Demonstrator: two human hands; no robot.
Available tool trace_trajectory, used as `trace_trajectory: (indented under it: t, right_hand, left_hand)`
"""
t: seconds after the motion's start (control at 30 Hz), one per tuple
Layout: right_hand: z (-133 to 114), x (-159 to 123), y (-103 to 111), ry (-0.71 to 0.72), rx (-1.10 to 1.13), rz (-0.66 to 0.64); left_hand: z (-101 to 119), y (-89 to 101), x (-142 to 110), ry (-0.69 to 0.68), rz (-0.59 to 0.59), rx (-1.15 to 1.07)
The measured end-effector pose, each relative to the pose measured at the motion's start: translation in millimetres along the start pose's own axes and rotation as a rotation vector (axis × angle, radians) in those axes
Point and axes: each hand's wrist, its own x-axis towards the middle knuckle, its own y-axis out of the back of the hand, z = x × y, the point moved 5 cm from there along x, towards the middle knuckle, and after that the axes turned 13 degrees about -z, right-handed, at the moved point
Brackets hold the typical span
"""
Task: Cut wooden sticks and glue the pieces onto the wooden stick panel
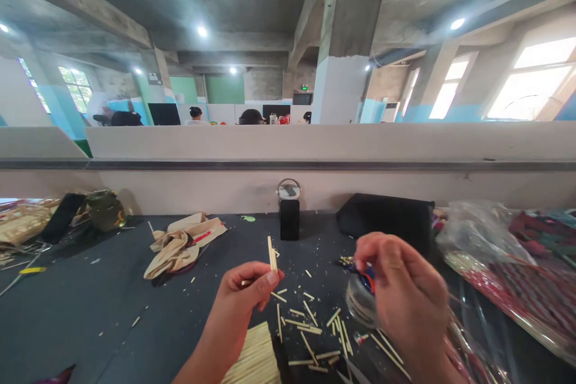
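My left hand (245, 297) is closed, pinching short pale wooden sticks (272, 255) upright between thumb and fingers. Below it lies a flat panel of sticks set side by side (256, 354), partly covered by the hand and wrist. My right hand (400, 288) hangs above the table with its fingers curled together, and whatever they may hold is hidden. Behind it are a round clear container (357, 300) and a blue-and-orange item, mostly blocked from view. Several cut stick pieces (306, 324) are scattered between my hands. Metal blades (353, 370) show at the bottom edge.
A black box-shaped object (290, 220) stands by the low partition (225, 189). Crumpled beige cloth (180, 246) lies left of centre, with a jar (104, 210) farther left. Plastic-wrapped bundles (508, 276) and a black case (387, 216) are at right. People sit beyond the partition.
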Motion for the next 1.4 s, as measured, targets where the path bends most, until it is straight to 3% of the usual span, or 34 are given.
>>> trace_trajectory:
  t: [0.13, 0.27, 0.43, 0.63, 0.77, 1.0, 1.1, 1.3, 1.4]
  right_hand:
    - [7, -6, -35, -0.189, -0.057, -0.363]
    - [10, -16, -60, -0.177, -0.057, -0.525]
    - [11, -23, -69, -0.123, -0.026, -0.531]
    - [6, -24, -66, -0.138, -0.048, -0.526]
    - [8, -25, -70, -0.182, -0.084, -0.555]
    - [25, -30, -76, -0.298, -0.064, -0.587]
    - [26, -29, -77, -0.290, -0.095, -0.595]
    - [27, -25, -75, -0.273, -0.150, -0.569]
    - [29, -24, -74, -0.300, -0.093, -0.563]
  left_hand:
    - [2, -3.9, -3, -0.019, 0.006, 0.100]
    - [5, -12.1, -7, -0.067, -0.028, 0.275]
    - [6, -18.9, -8, -0.125, -0.052, 0.494]
    - [17, -12.3, -10, -0.090, -0.081, 0.533]
    - [27, -5.6, -16, -0.055, 0.002, 0.407]
    - [9, -16.6, -13, 0.050, -0.148, 0.040]
    - [8, -17.3, -11, 0.056, -0.141, 0.042]
    - [6, -12.9, -9, 0.111, -0.130, -0.256]
    - [3, -9.3, -5, 0.107, -0.121, -0.241]
